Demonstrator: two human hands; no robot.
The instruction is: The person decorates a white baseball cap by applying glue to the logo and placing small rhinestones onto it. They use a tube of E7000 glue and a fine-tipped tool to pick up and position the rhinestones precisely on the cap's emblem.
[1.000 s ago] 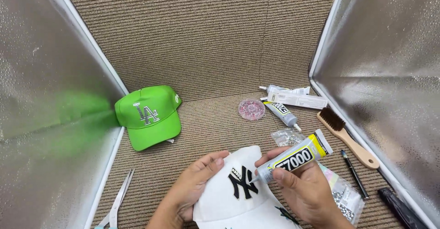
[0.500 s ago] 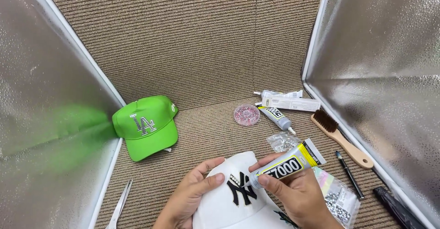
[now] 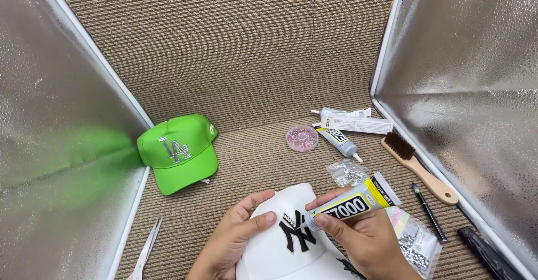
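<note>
Showing black logo, white cap (image 3: 280,257), rhinestones

A white cloth cap (image 3: 280,246) with a matt weave carries a black stitched emblem and a few glinting stones. A glossy plastic glue tube (image 3: 350,204) looks smooth. The green cap (image 3: 179,154) is matt cloth too. The floor mat (image 3: 246,61) is coarse, ribbed, woven fabric. Side panels (image 3: 465,78) are dimpled, shiny silver foil. The brush (image 3: 420,168) has a pale, smooth wooden handle. Scissors (image 3: 145,252) show bright metal blades.
</note>
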